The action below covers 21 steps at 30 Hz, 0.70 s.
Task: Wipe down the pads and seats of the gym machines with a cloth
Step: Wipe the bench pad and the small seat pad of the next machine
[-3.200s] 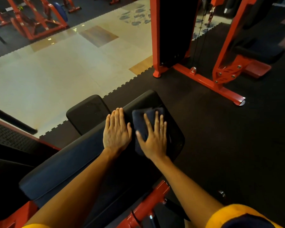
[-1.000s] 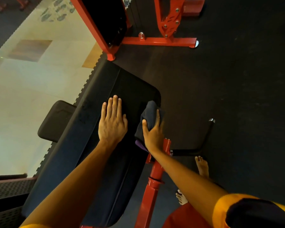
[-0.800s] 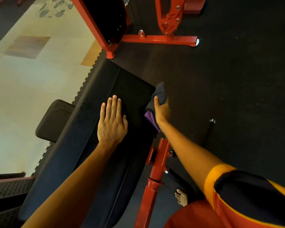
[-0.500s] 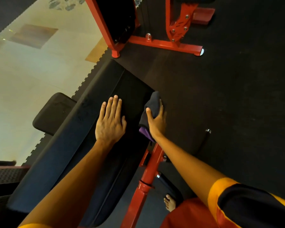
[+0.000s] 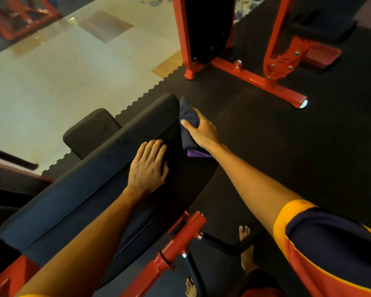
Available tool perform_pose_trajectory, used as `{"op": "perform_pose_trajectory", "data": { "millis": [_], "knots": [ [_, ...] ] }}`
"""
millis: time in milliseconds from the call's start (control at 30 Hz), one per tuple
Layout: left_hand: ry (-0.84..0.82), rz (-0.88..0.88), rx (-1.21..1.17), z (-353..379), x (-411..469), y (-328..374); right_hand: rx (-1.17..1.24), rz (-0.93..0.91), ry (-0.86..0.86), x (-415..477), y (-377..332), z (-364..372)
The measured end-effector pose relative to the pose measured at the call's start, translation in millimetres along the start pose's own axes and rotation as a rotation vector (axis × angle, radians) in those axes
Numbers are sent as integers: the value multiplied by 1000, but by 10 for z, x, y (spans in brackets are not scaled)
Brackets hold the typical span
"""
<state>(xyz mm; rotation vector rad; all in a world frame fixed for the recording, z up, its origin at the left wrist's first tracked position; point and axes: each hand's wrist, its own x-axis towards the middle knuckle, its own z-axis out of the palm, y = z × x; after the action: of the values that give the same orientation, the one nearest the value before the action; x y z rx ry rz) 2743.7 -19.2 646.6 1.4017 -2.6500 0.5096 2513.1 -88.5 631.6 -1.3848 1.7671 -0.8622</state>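
Step in hand: you are wiping the right side edge of the bench pad [image 5: 107, 189], close to its far right corner. The cloth is on the rim here, not on the top face.
Cloth: the dark cloth [image 5: 187, 117], purple on its underside, is folded over the right edge by the far corner. It touches the rim and hangs a little past it.
Right hand: your right hand [image 5: 202, 130] is clamped on the cloth, with the thumb laid across the top. The fingers wrap down the outer side, mostly out of sight.
Left hand: your left hand [image 5: 147, 166] lies flat on top of the bench with the fingers straight and close together, holding nothing. It sits near the right edge, just short of the cloth, and seems to brace you.
Off the left edge: a small pad [image 5: 92, 130] sits beside the bench, and neither hand touches it.
Below the near right edge: a red post [image 5: 180, 236] and a black handle [image 5: 221, 245] jut out. Your bare foot [image 5: 244, 232] stands on the rubber floor [image 5: 298, 157] just by them.
Past the far end: a red machine [image 5: 255, 80] stands well apart.
Next move: as I judge it, you should draw the cloth along the right edge toward the near end. Keep the grip firm so the fold stays wrapped over the rim, and ease off before the red post.
Left to do: the small pad probably still needs its pass.
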Motion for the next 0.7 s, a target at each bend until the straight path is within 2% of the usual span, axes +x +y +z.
{"op": "perform_pose_trajectory", "data": {
  "millis": [133, 267, 400, 600, 700],
  "knots": [
    [62, -210, -4, -28, 459, 60, -68, -115, -88, 210, -181, 78],
    [42, -369, -38, -21, 596, -103, -106, -342, 22, -262, 431, 44],
    [44, -429, 10, 46, 634, -38, -139, -351, -24, -457, 782, 15],
    [54, -458, 29, 101, 653, -42, -148, -414, -1, 148, -98, 86],
    [70, -472, 29, 108, 685, -39, -228, -456, -51, 592, -594, 81]
  ]
}}
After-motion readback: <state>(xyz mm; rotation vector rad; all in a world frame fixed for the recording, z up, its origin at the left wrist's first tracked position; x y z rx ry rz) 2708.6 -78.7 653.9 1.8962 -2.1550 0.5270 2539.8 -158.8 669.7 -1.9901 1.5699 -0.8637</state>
